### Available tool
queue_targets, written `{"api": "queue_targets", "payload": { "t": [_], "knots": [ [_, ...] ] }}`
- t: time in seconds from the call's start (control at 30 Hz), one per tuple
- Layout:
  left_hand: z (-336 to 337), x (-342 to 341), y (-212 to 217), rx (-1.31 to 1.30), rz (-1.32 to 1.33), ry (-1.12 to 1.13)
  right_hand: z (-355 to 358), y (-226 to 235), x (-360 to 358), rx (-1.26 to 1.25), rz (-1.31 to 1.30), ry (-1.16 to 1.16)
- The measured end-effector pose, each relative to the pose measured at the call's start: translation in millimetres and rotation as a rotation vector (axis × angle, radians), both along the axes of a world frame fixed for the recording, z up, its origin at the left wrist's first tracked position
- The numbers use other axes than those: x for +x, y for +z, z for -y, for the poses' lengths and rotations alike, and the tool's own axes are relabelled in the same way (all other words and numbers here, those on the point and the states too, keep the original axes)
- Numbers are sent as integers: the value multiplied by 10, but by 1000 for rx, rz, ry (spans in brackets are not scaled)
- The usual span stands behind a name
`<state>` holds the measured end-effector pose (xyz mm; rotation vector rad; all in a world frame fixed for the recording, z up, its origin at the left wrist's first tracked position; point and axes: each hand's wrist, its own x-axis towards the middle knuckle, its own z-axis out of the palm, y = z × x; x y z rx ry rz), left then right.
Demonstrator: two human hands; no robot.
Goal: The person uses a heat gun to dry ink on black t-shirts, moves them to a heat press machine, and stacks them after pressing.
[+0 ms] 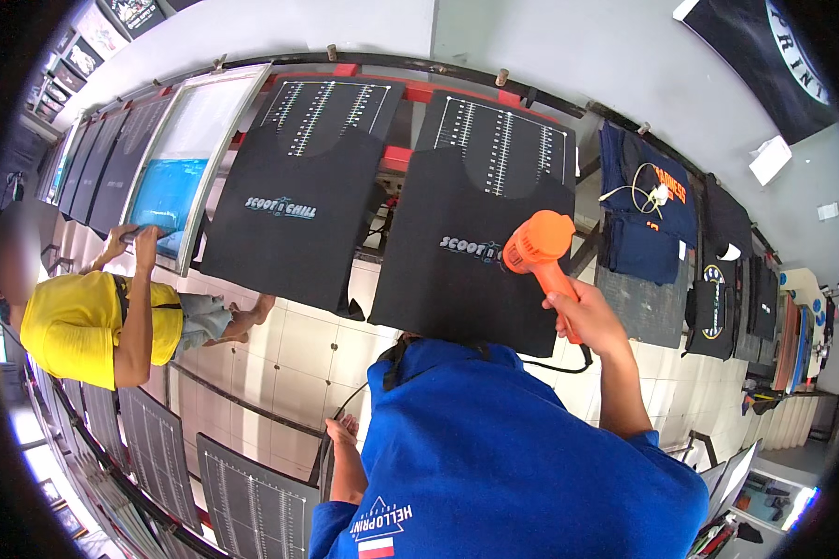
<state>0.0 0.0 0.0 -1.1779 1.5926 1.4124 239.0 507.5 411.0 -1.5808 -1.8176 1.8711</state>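
My right hand (583, 317) grips the handle of an orange heat gun (536, 244). The gun's front end hangs just over the pale printed design on a black T-shirt (466, 279), which is stretched flat on a printing board. A black cable (559, 366) runs from the gun's handle behind my blue shirt. My left hand (342, 429) hangs low at my side with curled fingers, close to that cable; whether it holds the cable is unclear. A second black T-shirt (294, 224) with the same print lies on the board to the left.
At the left a person in a yellow shirt (75, 326) has both hands on a squeegee at a framed screen with blue ink (165, 191). Dark blue shirts (643, 224) lie at the right. More boards (242, 498) line the near rail above a tiled floor.
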Motion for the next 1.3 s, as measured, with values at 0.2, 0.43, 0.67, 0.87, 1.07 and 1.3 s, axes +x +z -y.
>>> {"api": "queue_targets", "payload": {
  "t": [0.2,0.43,0.67,0.87,1.07,1.3],
  "knots": [
    [-23,124,-38,19,14,-39,-36,48,269,38,60,-79],
    [-146,282,195,-37,-20,-89,-75,-94,-14,18,-90,-92],
    [-476,579,510,-29,-111,-173,-158,-119,-272,29,-152,33],
    [-410,810,376,-45,-81,-231,-110,-139,-355,56,-247,-20],
    [-246,1003,324,-66,-26,-253,120,-66,-451,191,-496,-282],
    [-278,1306,336,-40,-70,-192,-10,-120,-331,89,-533,-176]
  ]
}}
